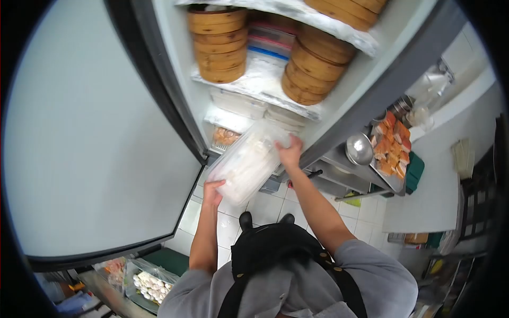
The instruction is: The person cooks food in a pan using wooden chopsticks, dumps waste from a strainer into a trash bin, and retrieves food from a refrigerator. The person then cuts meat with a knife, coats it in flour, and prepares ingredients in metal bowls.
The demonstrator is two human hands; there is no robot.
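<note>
A translucent plastic container (249,161) with whitish contents is held tilted in front of an open freezer. My left hand (213,192) grips its lower left edge, thumb on top. On its upper right side, my right hand (289,150) is closed round the edge. Blur hides what exactly is inside. Behind the container, the frosted lower shelf (230,117) holds a clear box of orange-brown food (226,136) and flat whitish containers (238,103).
Stacked bamboo steamers (218,47) fill the shelves above. The freezer door (101,138) stands open on the left. At right, a metal bowl (359,149) and a tray of orange-pink chunks (391,146) rest on a steel counter. Mushroom-like white pieces (151,288) lie in a box lower left.
</note>
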